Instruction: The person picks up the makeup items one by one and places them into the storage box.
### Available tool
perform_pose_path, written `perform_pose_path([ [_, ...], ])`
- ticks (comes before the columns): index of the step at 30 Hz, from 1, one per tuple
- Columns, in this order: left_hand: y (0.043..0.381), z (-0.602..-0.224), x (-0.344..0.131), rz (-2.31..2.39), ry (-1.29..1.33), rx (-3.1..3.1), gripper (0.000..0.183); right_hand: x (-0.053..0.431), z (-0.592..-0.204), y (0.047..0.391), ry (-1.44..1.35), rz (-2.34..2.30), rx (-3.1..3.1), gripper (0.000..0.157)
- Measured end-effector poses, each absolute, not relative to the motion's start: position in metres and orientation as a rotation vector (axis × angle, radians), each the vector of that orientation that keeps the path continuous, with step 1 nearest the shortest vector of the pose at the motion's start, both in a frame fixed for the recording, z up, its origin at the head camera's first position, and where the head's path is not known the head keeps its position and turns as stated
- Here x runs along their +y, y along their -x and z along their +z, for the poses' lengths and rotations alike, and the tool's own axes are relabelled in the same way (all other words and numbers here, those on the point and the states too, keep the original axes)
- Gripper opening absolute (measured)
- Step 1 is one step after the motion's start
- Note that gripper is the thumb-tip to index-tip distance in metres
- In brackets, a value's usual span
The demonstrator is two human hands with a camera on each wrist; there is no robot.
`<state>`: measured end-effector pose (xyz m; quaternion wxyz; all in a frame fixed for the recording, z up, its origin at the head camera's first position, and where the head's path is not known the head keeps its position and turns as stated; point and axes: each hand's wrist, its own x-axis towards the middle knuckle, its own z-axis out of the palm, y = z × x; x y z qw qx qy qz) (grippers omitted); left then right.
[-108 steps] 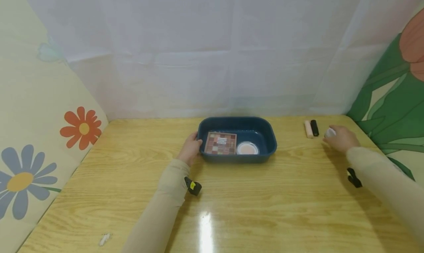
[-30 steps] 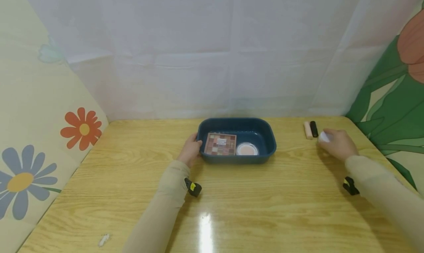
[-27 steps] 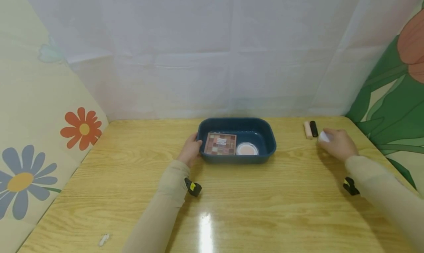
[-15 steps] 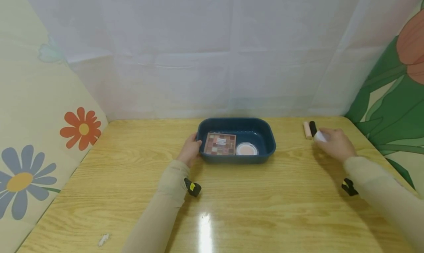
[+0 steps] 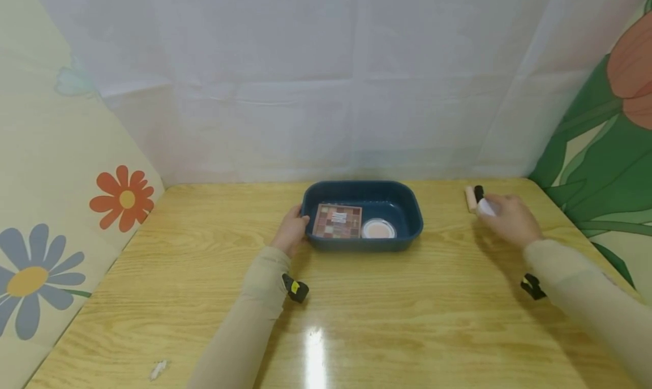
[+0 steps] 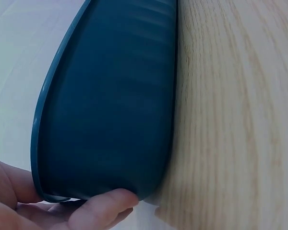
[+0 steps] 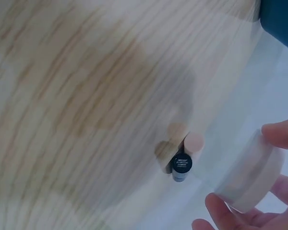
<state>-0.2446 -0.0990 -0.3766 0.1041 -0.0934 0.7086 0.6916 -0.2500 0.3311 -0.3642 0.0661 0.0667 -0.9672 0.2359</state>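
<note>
My left hand [image 5: 291, 230] grips the left end of a dark blue plastic basin [image 5: 364, 244]; the left wrist view shows its fingers [image 6: 108, 206] curled at the basin's end. Inside the basin lie a square eyeshadow palette [image 5: 337, 221] and a round white-rimmed powder compact [image 5: 378, 229]. On the right, my right hand [image 5: 511, 222] holds a round white compact [image 5: 487, 208] by its edge, pinched between thumb and fingers [image 7: 218, 211], raised over the table. Just beyond it lie two lipstick-like tubes, one pale pink [image 5: 470, 199] and one black [image 5: 479, 192], side by side.
A wooden table [image 5: 387, 321] lies beneath everything, with a small white scuff [image 5: 158, 370] at front left. A white sheet [image 5: 265, 111] hangs behind its back edge. Flower-patterned cloth stands at both sides.
My right hand has moved left with the white compact, from the table's right side to near the tubes, partly covering the black one. My left hand keeps its grip on the basin.
</note>
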Motion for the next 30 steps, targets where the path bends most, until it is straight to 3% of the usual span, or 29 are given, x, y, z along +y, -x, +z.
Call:
perform_pose_path([
  [30,0.244,-0.376,-0.098,2.062,0.292,2.08,0.05,0.308,-0.352,0.244,-0.232,0.749,-2.995,0.062],
])
